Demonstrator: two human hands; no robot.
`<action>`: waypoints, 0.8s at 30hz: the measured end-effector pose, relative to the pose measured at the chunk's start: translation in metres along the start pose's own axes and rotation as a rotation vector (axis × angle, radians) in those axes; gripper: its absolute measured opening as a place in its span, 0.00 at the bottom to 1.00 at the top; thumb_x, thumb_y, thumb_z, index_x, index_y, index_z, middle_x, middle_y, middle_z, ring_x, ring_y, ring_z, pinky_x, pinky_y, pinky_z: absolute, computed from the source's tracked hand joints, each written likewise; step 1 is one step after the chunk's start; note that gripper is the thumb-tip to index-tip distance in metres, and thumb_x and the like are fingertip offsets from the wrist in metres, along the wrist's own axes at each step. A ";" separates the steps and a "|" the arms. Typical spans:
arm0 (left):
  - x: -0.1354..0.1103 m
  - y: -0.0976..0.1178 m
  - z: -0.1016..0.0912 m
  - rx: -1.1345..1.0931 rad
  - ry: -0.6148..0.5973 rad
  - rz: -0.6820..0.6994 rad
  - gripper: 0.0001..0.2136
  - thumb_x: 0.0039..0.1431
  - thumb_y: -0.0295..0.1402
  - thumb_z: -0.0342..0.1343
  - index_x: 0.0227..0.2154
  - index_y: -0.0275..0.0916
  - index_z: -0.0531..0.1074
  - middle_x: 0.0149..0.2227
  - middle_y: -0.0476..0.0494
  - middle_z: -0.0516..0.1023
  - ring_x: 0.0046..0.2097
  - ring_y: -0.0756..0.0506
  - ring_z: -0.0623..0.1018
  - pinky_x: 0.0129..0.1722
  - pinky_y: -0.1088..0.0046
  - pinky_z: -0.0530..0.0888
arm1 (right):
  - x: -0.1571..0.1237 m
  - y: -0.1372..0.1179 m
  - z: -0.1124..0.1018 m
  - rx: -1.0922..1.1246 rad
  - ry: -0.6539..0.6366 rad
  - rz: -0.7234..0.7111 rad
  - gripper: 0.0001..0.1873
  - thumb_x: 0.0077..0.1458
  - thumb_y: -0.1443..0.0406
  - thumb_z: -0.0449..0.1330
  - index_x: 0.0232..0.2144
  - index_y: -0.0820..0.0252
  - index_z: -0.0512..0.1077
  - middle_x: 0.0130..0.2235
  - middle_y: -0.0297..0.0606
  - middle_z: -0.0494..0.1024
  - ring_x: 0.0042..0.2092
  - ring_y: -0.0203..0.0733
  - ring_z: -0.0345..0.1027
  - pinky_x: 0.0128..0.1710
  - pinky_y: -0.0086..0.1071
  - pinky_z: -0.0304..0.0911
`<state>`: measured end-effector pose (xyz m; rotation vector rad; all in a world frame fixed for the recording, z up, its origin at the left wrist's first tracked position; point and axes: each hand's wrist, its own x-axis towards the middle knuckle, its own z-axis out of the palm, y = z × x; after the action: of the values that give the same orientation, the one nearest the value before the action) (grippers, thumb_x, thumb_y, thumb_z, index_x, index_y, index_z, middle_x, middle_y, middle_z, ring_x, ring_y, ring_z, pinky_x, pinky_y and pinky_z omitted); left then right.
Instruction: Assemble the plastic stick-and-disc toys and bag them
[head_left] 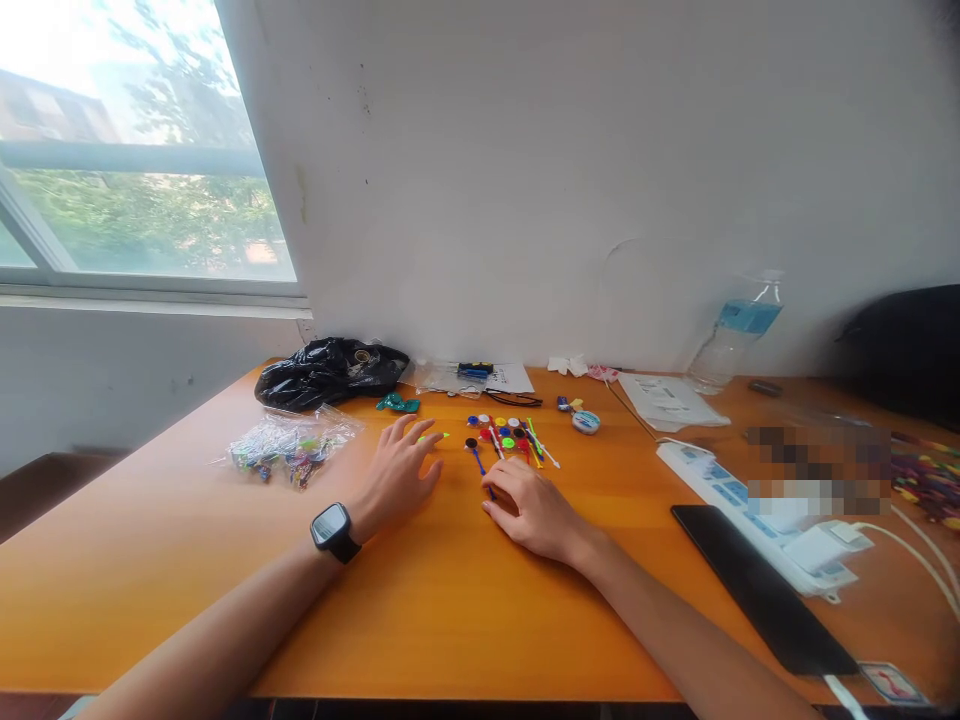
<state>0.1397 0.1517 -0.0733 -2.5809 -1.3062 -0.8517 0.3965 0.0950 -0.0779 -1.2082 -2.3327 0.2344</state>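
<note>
My left hand (397, 473), with a black watch (331, 527) on its wrist, is held palm down with its fingers spread. A small yellow-green pointed piece (442, 436) lies just beyond its fingertips, partly hidden by them. My right hand (531, 505) has its thumb and fingers bent together around the near end of a blue plastic stick (480, 462). At the stick's far end lies a black disc (471, 443). Several coloured discs, such as a green disc (508, 443), lie in a cluster behind my right hand. Beside them are thin sticks, including a white stick (546, 450).
To the left lie a clear bag of colourful pieces (289, 445) and a black plastic bag (330, 370). A round tin (586, 423) sits behind the cluster. On the right are a power strip (731, 497), a black phone (761, 585) and a tilted clear bottle (724, 345) near the wall.
</note>
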 end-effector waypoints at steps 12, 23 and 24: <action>-0.002 -0.005 0.001 0.071 -0.144 -0.094 0.13 0.69 0.43 0.53 0.46 0.39 0.74 0.52 0.32 0.78 0.56 0.30 0.72 0.54 0.48 0.72 | 0.000 0.000 0.001 0.010 -0.005 -0.004 0.07 0.65 0.67 0.60 0.45 0.56 0.76 0.48 0.41 0.78 0.51 0.47 0.70 0.53 0.41 0.68; -0.005 -0.008 0.008 0.001 -0.052 -0.101 0.25 0.66 0.40 0.57 0.62 0.36 0.68 0.66 0.27 0.68 0.69 0.25 0.61 0.64 0.41 0.65 | -0.001 -0.001 0.005 0.072 -0.023 -0.043 0.12 0.65 0.67 0.60 0.50 0.56 0.77 0.54 0.44 0.77 0.56 0.48 0.71 0.59 0.42 0.68; -0.005 -0.006 0.008 -0.063 -0.050 -0.038 0.24 0.66 0.38 0.56 0.63 0.38 0.67 0.66 0.31 0.68 0.69 0.28 0.62 0.64 0.44 0.66 | -0.001 -0.002 0.004 0.080 -0.036 -0.048 0.12 0.65 0.67 0.60 0.49 0.56 0.77 0.54 0.44 0.77 0.56 0.48 0.71 0.59 0.41 0.68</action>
<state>0.1366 0.1546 -0.0827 -2.6498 -1.3674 -0.8537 0.3935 0.0936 -0.0808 -1.1176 -2.3563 0.3323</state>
